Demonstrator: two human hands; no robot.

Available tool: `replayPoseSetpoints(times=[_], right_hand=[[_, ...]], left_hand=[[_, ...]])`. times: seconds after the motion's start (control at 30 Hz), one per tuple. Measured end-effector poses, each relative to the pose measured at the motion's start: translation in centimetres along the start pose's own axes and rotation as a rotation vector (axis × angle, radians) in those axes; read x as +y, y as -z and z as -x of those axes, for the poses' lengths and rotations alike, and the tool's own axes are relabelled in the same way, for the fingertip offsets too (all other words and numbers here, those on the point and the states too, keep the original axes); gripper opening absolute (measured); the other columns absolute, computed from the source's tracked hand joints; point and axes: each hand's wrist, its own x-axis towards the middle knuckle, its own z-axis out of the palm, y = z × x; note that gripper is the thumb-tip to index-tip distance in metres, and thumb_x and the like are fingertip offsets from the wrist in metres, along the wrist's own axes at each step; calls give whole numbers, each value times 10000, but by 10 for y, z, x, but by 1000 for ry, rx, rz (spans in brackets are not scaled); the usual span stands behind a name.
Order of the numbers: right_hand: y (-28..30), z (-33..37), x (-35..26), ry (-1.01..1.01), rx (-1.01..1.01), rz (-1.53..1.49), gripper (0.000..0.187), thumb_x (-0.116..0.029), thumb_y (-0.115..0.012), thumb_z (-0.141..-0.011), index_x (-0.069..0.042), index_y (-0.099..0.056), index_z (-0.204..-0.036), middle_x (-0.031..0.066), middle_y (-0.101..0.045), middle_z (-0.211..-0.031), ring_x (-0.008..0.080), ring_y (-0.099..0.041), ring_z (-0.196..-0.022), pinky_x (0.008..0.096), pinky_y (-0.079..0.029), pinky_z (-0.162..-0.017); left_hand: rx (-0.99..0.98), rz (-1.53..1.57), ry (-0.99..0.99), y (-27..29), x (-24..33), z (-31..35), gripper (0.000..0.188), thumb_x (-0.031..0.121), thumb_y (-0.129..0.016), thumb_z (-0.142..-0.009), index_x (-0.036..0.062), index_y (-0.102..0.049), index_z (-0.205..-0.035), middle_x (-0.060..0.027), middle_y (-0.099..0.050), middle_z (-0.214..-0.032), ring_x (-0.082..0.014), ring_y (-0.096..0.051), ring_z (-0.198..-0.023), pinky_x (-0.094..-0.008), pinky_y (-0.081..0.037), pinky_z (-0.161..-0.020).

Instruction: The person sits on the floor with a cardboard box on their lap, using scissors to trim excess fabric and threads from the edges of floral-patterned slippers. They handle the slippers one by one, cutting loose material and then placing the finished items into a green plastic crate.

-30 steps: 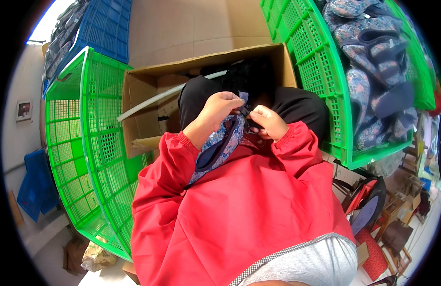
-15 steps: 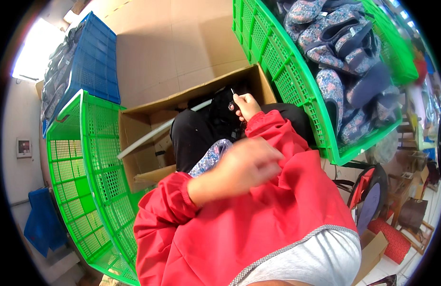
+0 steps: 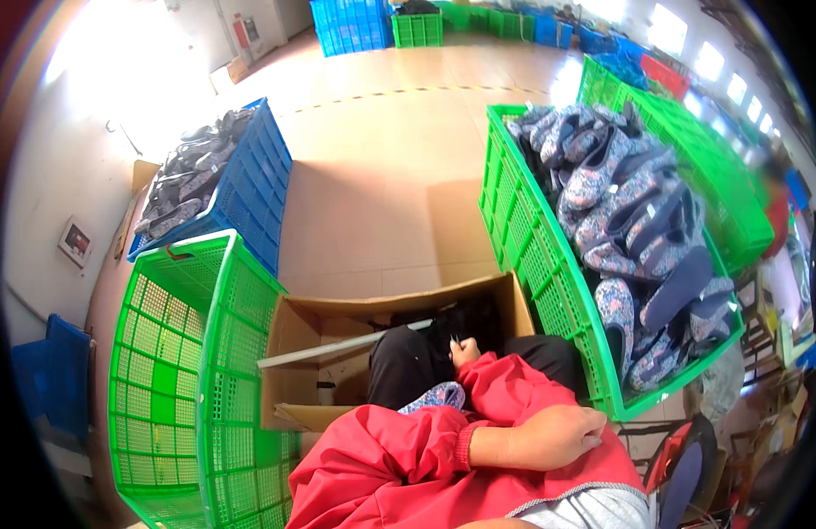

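Observation:
My right hand (image 3: 466, 353) is closed around a small pointed metal tool (image 3: 455, 341), whose tips stick up above the fingers; its exact kind is too small to tell. My left hand (image 3: 571, 435) reaches across my body to the right, against the red jacket (image 3: 373, 458). Its fingers are curled in, and whatever they may pinch is hidden. In my lap, between the black trouser legs, lies a blue floral cloth shoe (image 3: 436, 398), partly covered by the right sleeve and touched by neither hand.
A cardboard box (image 3: 289, 353) surrounds my knees, with a pale rod (image 3: 337, 346) lying across it. On the right, a green crate (image 3: 549, 291) is heaped with floral shoes (image 3: 611, 185). To the left stand a green crate (image 3: 218, 370) and a blue crate (image 3: 258, 189) of dark shoes.
My left hand has swung from above the lap to the right side of the jacket. The view has tilted up, showing more floor and far crates. The right hand keeps the tool.

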Motion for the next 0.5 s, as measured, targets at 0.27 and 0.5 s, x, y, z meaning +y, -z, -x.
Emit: replayPoseSetpoints(times=[0.27,0.5], right_hand=[[-4,-14,24,164,-113,322,391,-385,-724,-839,-44,-548,-914,215,-681,-823,398,-669,-776,483,-524,-721],[-10,-35,-6,123,-154,285,310,-323,-680,-900,-45,-553,-954,150,-715,-789,297,-700,-751,434,-529,-773]], left_hand=[[46,337,-204,-22,46,-26,113,98,-572,-935,23,-496,-898,-164,-530,-805,-335,-555,-774,-407,-466,-693],[-310,948,-343,-38,89,6,107,114,-567,-965,29,-516,-924,-111,-516,-810,-280,-527,-769,-355,-459,-703]])
